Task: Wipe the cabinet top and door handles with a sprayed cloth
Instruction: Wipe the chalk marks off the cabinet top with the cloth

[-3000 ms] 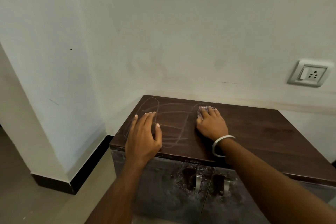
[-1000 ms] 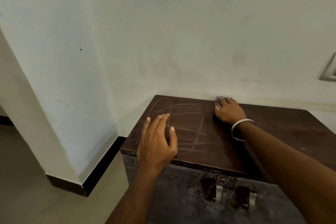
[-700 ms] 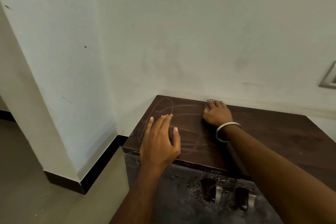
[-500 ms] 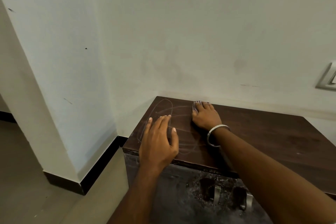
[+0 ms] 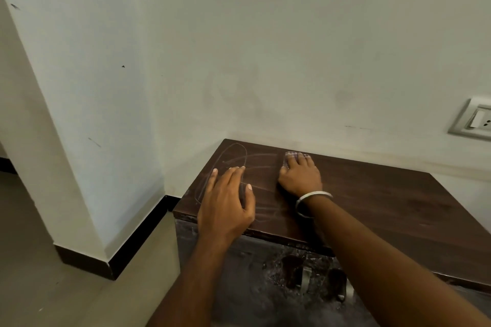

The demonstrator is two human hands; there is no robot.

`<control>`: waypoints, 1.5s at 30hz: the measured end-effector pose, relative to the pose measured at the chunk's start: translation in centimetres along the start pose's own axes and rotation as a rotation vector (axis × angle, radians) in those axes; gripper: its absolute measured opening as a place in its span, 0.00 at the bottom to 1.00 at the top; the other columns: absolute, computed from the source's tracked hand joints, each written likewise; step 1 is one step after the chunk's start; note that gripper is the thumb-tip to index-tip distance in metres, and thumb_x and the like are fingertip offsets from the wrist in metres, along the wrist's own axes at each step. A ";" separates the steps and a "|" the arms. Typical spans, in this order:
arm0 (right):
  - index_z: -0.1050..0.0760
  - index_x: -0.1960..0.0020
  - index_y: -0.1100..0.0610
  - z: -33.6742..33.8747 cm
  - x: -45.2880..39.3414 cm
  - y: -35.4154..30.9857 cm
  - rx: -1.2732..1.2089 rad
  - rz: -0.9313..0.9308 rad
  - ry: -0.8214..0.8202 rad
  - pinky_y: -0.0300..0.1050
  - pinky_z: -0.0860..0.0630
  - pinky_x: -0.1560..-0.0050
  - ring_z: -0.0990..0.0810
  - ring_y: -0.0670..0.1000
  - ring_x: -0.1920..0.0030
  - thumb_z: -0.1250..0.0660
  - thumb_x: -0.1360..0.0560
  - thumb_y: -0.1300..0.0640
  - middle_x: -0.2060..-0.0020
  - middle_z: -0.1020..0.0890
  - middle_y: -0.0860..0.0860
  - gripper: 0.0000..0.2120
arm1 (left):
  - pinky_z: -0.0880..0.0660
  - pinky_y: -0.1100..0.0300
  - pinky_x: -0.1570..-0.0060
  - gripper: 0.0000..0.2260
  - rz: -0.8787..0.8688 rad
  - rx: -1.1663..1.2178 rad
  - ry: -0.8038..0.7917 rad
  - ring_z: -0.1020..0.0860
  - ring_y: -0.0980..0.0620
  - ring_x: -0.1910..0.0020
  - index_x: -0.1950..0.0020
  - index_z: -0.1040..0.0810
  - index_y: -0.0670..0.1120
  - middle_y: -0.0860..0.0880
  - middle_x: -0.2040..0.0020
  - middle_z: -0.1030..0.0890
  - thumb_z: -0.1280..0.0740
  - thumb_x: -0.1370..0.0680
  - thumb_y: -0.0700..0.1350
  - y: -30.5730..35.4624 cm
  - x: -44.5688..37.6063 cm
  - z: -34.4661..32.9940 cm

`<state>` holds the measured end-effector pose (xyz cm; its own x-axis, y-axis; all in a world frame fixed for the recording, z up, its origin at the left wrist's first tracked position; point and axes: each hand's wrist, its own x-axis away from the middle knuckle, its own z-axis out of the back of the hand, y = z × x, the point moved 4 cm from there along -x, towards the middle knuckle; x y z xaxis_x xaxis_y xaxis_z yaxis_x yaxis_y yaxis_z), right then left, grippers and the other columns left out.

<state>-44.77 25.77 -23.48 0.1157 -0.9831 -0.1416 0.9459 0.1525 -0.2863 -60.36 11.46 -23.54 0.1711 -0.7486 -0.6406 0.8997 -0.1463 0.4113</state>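
A low cabinet with a dark brown wooden top (image 5: 385, 202) stands in a room corner. My right hand (image 5: 300, 175), with a metal bangle at the wrist, presses a small checked cloth (image 5: 289, 156) flat on the top near the back wall; only the cloth's edge shows past my fingertips. My left hand (image 5: 225, 202) rests flat on the front left part of the top, fingers spread, holding nothing. Pale curved wipe streaks (image 5: 233, 164) mark the left part of the top. Two metal door handles (image 5: 305, 277) hang on the worn grey front below.
White walls (image 5: 265, 48) close in behind and to the left of the cabinet. A wall socket (image 5: 475, 119) sits at the right edge. A black skirting (image 5: 138, 236) runs along the wall foot, and beige floor (image 5: 39, 287) lies to the left.
My right hand has slid the cloth from the back middle of the top to the left and then a little toward me. My left hand has stayed in place.
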 end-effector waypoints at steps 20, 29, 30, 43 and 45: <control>0.45 0.21 0.52 1.3 4.6 0.3 0.003 0.013 0.003 0.54 0.50 0.22 0.50 0.56 0.21 0.50 0.19 0.48 0.21 0.45 0.54 0.27 | 0.46 0.54 0.25 0.22 0.004 -0.037 -0.046 0.30 0.51 0.33 0.31 0.29 0.45 0.48 0.34 0.24 0.45 0.22 0.52 0.1 0.0 0.1; 0.46 0.21 0.52 1.1 6.8 -0.4 -0.034 0.094 -0.006 0.53 0.51 0.22 0.50 0.55 0.21 0.50 0.19 0.47 0.21 0.45 0.54 0.27 | 0.45 0.54 0.26 0.22 -0.007 -0.034 -0.023 0.30 0.51 0.33 0.32 0.28 0.45 0.48 0.35 0.23 0.45 0.22 0.52 0.1 0.1 0.3; 0.46 0.21 0.52 1.5 6.8 0.6 -0.023 0.065 -0.001 0.53 0.51 0.22 0.50 0.56 0.21 0.50 0.19 0.47 0.21 0.45 0.54 0.27 | 0.45 0.54 0.27 0.22 -0.007 -0.033 -0.018 0.31 0.51 0.33 0.32 0.28 0.45 0.47 0.35 0.23 0.45 0.22 0.52 0.1 0.1 0.3; 0.46 0.21 0.51 0.7 10.2 -3.3 -0.045 0.091 0.034 0.53 0.51 0.22 0.51 0.55 0.21 0.49 0.19 0.47 0.21 0.45 0.53 0.27 | 0.49 0.57 0.28 0.23 0.010 -0.039 -0.026 0.32 0.49 0.31 0.31 0.28 0.44 0.46 0.34 0.24 0.45 0.23 0.52 0.1 0.2 0.0; 0.47 0.21 0.51 0.3 10.6 -4.1 -0.067 0.116 0.033 0.52 0.52 0.22 0.51 0.54 0.21 0.49 0.19 0.47 0.21 0.45 0.52 0.27 | 0.49 0.57 0.28 0.23 0.010 -0.032 -0.029 0.32 0.49 0.31 0.31 0.28 0.44 0.46 0.34 0.24 0.45 0.23 0.52 0.1 0.2 0.0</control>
<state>-47.36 14.67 -23.47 0.2123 -0.9547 -0.2084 0.9042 0.2728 -0.3285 -60.25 11.25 -23.62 0.1688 -0.7684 -0.6173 0.9105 -0.1183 0.3963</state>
